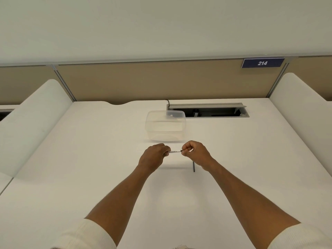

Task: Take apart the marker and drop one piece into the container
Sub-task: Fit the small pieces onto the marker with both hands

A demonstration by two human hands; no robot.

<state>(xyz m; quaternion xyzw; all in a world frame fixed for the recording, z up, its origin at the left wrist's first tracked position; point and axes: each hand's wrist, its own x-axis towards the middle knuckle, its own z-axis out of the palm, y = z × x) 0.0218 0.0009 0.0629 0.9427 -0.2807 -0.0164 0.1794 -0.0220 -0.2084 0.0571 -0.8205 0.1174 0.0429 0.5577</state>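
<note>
Marker (174, 151), white-barrelled with printed lettering, held level in the air above the desk (89, 159), just in front of the clear container (165, 126). Head view: the left hand (154, 156) closes its grip around the barrel's left end, fingers curled over it; the right hand (194, 151) pinches the dark right end, probably the cap or tip section, between thumb and fingertips. The two hands stand close together with only a short length of barrel showing between them. The container sits open-topped and apparently empty, beside a recessed cable tray (208, 110) at the back of the desk. A thin dark stick-like thing (194, 167) lies on the desk below the right wrist; whether it belongs to the marker cannot be told. Judged stage: the pulling-apart is in hand and no piece is yet in the container. Risks: a tight cap may release suddenly, so that a hand jerks outward and a piece flies off or knocks the light container; a weak pinch on the small dark end may slip; a piece released from too far back could land short of the rim.
</note>
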